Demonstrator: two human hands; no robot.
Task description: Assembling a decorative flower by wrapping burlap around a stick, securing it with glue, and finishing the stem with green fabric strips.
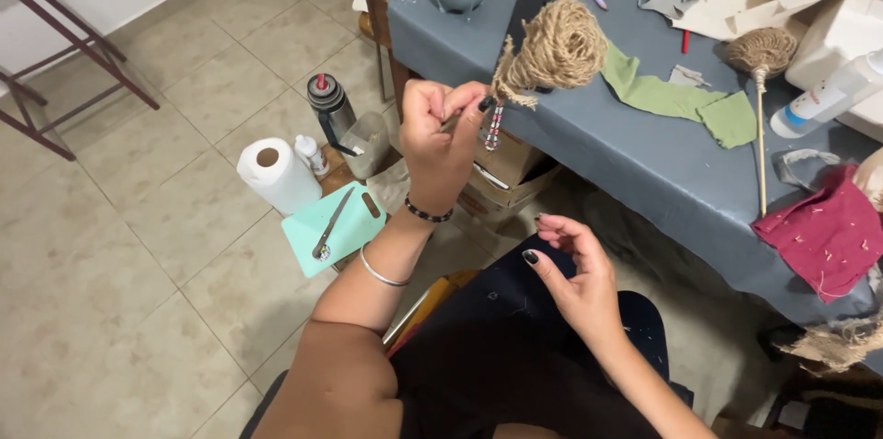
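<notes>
Can't really see the stick, my left hand (pixel 441 140) covers it. Fingers pinched tight on it, jute-wrapped ball (pixel 555 45) sits just above-right of my grip. Right hand (pixel 575 273) hangs loose, holding nothing.

Bare arms; dark-painted nails, beaded bracelet (pixel 429 213), silver bangle (pixel 381 271), black trousers (pixel 501 361).

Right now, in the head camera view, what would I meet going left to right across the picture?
Paper towel roll → green cutting board → left hand → jute-wrapped ball → green cloth strip → small jute ball on a stick → red cloth.
</notes>
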